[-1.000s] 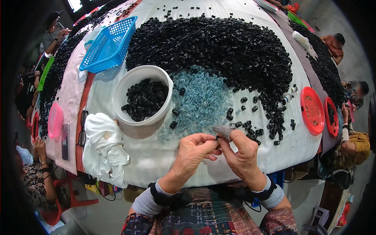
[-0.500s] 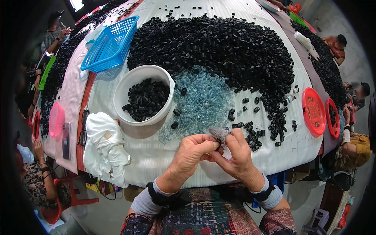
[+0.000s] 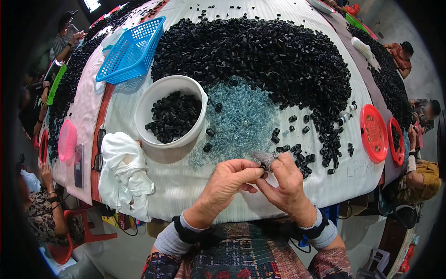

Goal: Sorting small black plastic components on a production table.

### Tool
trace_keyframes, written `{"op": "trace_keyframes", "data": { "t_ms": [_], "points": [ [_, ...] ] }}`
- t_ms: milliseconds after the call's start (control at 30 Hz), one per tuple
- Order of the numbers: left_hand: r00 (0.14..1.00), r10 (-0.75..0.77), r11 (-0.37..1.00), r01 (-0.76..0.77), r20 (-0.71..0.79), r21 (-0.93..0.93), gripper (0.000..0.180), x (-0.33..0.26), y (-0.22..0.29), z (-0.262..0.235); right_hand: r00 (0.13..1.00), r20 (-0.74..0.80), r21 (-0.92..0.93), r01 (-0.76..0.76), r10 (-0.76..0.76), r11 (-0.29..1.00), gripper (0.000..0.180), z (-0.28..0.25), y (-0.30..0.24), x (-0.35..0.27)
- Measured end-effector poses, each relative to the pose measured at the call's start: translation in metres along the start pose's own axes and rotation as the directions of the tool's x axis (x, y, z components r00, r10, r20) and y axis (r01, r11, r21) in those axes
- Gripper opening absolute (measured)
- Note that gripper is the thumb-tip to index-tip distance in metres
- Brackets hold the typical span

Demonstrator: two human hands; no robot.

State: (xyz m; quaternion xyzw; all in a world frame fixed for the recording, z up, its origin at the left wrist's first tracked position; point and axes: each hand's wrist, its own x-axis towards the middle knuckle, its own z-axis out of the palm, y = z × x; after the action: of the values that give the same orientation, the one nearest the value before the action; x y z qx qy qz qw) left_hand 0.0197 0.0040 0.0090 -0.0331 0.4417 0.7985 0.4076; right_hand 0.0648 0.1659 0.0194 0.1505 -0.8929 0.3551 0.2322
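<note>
My left hand (image 3: 224, 182) pinches a small black plastic piece (image 3: 263, 167) between thumb and fingertips. Against it, my right hand (image 3: 289, 187) is closed around a grey, speckled wad (image 3: 263, 157), perhaps cloth or mesh; its kind is unclear. Both hands meet above the near part of the white-covered table. Just beyond them lies a patch of small, clear bluish beads or rings (image 3: 239, 116). Loose black pieces (image 3: 297, 156) lie right of my hands. A white bucket (image 3: 200, 122) partly filled with black pieces stands beyond my left hand.
A large heap of black pieces (image 3: 251, 51) spreads across the far side. The blue basket (image 3: 125, 69) stands far left, with a crumpled white cloth (image 3: 124, 162) nearer. A red plastic lid (image 3: 373, 132) lies at right. Other people sit at tables on both sides.
My right hand and the grey wad have shifted slightly right and down. My left hand still pinches the black piece, with its lower fingers a little straighter.
</note>
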Motion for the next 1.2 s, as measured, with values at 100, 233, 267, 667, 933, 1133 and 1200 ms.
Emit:
{"op": "trace_keyframes", "data": {
  "t_ms": [100, 233, 267, 667, 933, 1133, 1200],
  "points": [
    [0.999, 0.028, 0.997, -0.03, 0.028, 0.065, 0.019, 0.001, 0.001, -0.003, 0.998, 0.054, -0.01, 0.031, -0.031, 0.999, 0.029, -0.006, 0.004, 0.001],
    [0.999, 0.018, 0.996, -0.021, 0.04, 0.091, 0.019, 0.004, -0.001, -0.005, 0.997, 0.075, 0.01, 0.03, -0.031, 1.0, 0.028, -0.009, 0.008, 0.002],
    [0.999, 0.013, 0.995, -0.017, 0.039, 0.094, 0.019, 0.004, -0.001, -0.004, 0.995, 0.08, 0.033, 0.049, -0.052, 0.998, 0.028, -0.009, 0.009, 0.002],
    [0.995, 0.076, 0.993, -0.081, 0.063, 0.081, 0.017, 0.006, -0.006, 0.002, 0.95, 0.215, 0.284, -0.281, 0.225, 0.916, 0.011, -0.022, 0.005, 0.003],
    [0.992, 0.117, 0.983, -0.123, 0.052, 0.135, 0.018, 0.002, -0.003, 0.004, 0.853, 0.223, 0.656, -0.489, 0.471, 0.575, 0.017, -0.01, 0.005, 0.0],
    [0.994, 0.11, 0.972, -0.106, -0.01, 0.209, 0.019, 0.0, 0.002, 0.007, 0.95, 0.126, 0.348, -0.313, 0.287, 0.884, 0.022, -0.017, 0.007, 0.001],
    [0.991, 0.134, 0.97, -0.128, -0.014, 0.209, 0.018, 0.001, 0.001, 0.007, 0.964, 0.064, 0.292, -0.265, 0.257, 0.919, 0.021, -0.015, 0.005, 0.003]
  ]
}}
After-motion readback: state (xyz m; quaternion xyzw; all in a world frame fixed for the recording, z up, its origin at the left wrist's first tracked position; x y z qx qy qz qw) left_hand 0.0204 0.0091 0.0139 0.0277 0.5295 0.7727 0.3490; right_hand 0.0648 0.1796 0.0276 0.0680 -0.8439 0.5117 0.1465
